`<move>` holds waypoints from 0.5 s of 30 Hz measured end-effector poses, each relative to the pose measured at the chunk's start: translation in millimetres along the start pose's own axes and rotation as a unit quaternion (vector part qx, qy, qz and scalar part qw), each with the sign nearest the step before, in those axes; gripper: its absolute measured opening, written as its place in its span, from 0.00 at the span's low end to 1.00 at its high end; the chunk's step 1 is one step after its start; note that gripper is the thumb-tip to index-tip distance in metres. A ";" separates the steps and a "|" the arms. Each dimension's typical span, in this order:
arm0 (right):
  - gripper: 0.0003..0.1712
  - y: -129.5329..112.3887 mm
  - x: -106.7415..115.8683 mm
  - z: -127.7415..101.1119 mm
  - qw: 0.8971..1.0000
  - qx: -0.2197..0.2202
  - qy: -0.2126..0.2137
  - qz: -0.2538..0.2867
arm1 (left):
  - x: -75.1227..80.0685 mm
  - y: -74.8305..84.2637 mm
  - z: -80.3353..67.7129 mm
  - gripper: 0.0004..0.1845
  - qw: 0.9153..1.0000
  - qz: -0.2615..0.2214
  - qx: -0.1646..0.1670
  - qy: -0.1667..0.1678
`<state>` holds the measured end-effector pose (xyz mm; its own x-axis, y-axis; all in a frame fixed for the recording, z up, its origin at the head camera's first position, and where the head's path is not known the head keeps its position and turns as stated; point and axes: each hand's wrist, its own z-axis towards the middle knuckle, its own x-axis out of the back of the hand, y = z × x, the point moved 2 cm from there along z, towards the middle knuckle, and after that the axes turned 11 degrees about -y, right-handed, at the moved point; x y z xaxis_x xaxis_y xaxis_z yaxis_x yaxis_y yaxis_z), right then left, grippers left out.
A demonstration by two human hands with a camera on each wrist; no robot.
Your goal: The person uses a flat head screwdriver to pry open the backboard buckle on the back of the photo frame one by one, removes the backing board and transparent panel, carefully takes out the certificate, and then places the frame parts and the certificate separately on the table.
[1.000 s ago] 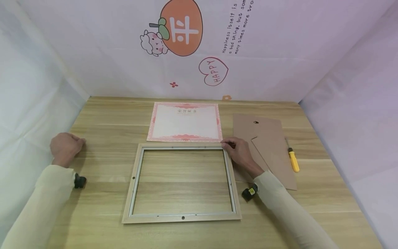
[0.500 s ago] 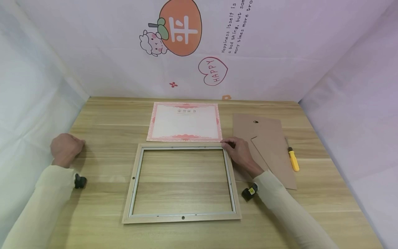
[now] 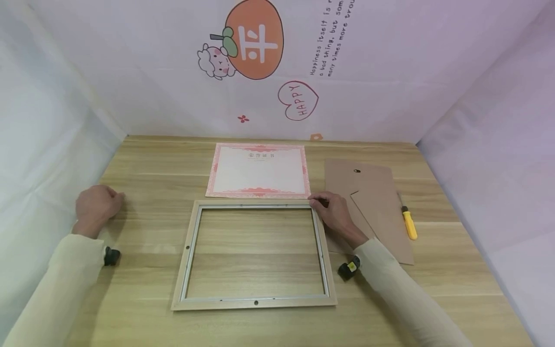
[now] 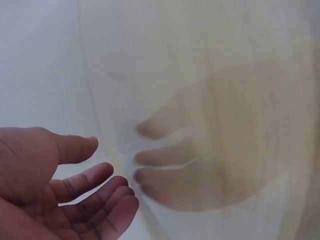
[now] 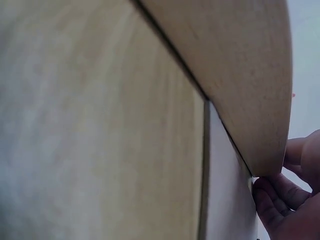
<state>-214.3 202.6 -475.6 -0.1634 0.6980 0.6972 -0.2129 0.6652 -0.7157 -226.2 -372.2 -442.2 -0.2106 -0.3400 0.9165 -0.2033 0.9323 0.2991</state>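
Observation:
A light wooden picture frame [image 3: 255, 303] with a silver inner edge lies on the table, its opening showing the tabletop. My right hand [image 3: 334, 212] pinches its upper right corner; in the right wrist view the fingertips [image 5: 272, 200] meet the end of the wooden frame [image 5: 245, 75]. Off to the left of the frame, my left hand [image 3: 97, 205] is low over the tabletop. Its fingers are loosely curled and the thumb stands apart from them, holding nothing, in the left wrist view [image 4: 65, 190]. A mirrored shape of the hand shows on a pale glossy surface [image 4: 215, 140] there.
Behind the frame lies a certificate [image 3: 260, 173] with a pink border. To the right, partly under my right arm, is a brown backing board [image 3: 368, 180] with a stand leg, and beside it a yellow-handled screwdriver [image 3: 409, 224]. White cloth walls [image 3: 173, 106] enclose the table.
My left hand has shifted slightly to the right and turned a little. The right hand stays at the picture frame's corner, and the frame has not visibly moved on the table.

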 end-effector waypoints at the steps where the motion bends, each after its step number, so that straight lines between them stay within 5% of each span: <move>1: 0.09 0.4 0.2 0.0 1.000 0.003 0.000 0.001 | 0.8 2.5 -1.2 0.23 1.000 0.002 -0.004 -0.001; 10: 0.23 3.0 12.6 -13.9 0.999 0.000 -0.031 0.029 | 7.2 32.7 -24.5 0.30 0.998 0.033 -0.051 -0.009; 13: 0.26 -2.9 25.8 -24.0 1.000 0.014 -0.024 -0.009 | 5.7 42.4 -35.3 0.31 0.993 0.035 -0.105 0.027; 15: 0.28 -8.5 35.3 -32.6 0.998 0.024 -0.019 -0.057 | 4.2 48.0 -42.7 0.31 0.983 0.045 -0.163 0.076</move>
<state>-186.9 230.2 -446.2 -0.1727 0.6078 0.7751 -0.2782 0.7248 -0.6303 -196.0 -323.6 -412.6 -0.0644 -0.2547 0.9649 0.1324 0.9562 0.2612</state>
